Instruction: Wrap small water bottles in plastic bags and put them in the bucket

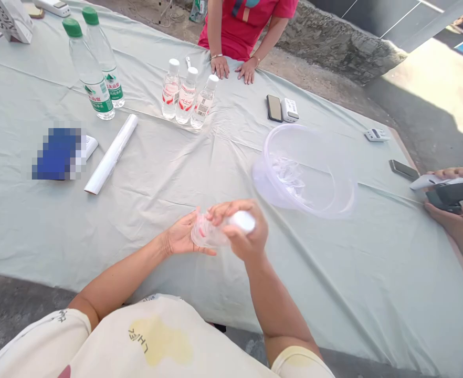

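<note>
Both my hands meet over the pale green tablecloth [38, 226] near its front edge. They hold a small clear plastic bottle [206, 235] lying sideways between them. My left hand [182, 236] cups the bottle's body from below, fingers curled. My right hand [241, 231] is wrapped round its white cap end [242, 220]. A large clear plastic bowl [308, 168] stands tilted just beyond my right hand, with crumpled clear plastic [288, 173] inside it.
Three small bottles [186, 97] and two tall green-capped bottles [93, 65] stand further back. A white roll [111, 155] and a blurred blue item [58, 153] lie left. A person in red [247, 26] rests hands on the far edge. Another person's hands [452, 199] hold devices at right.
</note>
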The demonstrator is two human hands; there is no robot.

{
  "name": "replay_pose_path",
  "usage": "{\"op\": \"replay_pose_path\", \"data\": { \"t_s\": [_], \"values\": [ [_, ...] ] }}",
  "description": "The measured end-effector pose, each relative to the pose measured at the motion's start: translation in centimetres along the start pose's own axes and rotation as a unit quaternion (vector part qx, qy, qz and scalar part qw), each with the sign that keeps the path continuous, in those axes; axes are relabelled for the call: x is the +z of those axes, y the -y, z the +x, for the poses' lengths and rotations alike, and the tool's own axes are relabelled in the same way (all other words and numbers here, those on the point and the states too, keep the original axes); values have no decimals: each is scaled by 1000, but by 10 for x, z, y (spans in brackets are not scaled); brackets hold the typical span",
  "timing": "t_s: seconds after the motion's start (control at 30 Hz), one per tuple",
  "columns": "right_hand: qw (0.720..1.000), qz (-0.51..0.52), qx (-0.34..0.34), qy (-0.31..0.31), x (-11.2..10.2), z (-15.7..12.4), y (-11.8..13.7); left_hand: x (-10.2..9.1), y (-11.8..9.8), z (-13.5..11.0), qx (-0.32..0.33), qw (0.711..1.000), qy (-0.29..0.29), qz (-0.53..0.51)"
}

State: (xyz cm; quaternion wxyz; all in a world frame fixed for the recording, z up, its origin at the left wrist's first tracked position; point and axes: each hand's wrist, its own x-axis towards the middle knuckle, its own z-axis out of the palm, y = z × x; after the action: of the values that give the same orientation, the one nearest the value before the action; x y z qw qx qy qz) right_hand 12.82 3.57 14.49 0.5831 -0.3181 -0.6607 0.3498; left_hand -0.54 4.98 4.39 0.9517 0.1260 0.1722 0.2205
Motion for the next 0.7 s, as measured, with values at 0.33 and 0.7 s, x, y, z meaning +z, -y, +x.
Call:
{"op": "replay_pose_path", "data": {
  "t_s": [0.33, 0.7],
  "values": [
    [901, -313, 35, -299, -109, 178, -162, -33, 6, 14, -24, 998, 24, 45],
    [921, -325, 182, -110, -142, 209, -176, -27, 2, 11, -19, 998, -13, 63]
  ]
}}
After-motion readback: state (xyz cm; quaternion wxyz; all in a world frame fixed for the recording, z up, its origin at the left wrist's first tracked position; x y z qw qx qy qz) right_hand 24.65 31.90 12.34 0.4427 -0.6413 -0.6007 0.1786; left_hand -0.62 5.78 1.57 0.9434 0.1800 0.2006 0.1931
